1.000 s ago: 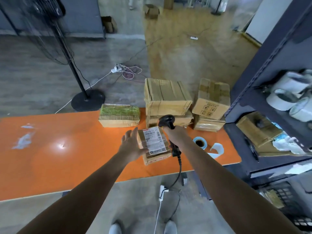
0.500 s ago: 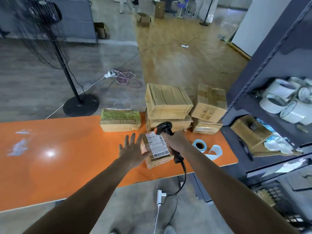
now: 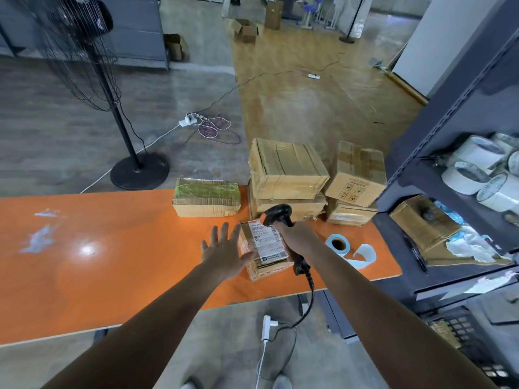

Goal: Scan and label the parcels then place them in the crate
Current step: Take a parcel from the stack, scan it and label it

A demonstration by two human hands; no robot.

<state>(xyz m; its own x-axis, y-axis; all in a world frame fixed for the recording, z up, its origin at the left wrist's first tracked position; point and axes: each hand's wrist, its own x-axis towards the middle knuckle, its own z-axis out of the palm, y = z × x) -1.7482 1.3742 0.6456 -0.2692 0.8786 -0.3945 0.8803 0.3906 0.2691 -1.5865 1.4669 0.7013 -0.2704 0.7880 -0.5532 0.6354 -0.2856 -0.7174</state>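
Observation:
A small cardboard parcel (image 3: 265,249) with a white shipping label on top lies on the orange table (image 3: 98,262) near its front edge. My left hand (image 3: 224,251) has its fingers spread and straight, with the thumb side against the parcel's left side. My right hand (image 3: 299,238) grips a black barcode scanner (image 3: 276,214) whose head sits over the parcel's far end; its cable hangs off the table. A black crate (image 3: 463,332) stands low at the right. A label roll (image 3: 338,244) lies right of the parcel.
Behind the parcel stand a flat green-taped parcel (image 3: 206,196), a stack of two boxes (image 3: 286,175) and another stack (image 3: 355,178). A dark shelf unit (image 3: 460,153) with tape rolls fills the right. A pedestal fan (image 3: 84,51) stands beyond the table.
My left hand's fingers have straightened and spread beside the parcel. The view has tilted up, so the hands and parcel sit lower in frame. The scanner stays over the parcel.

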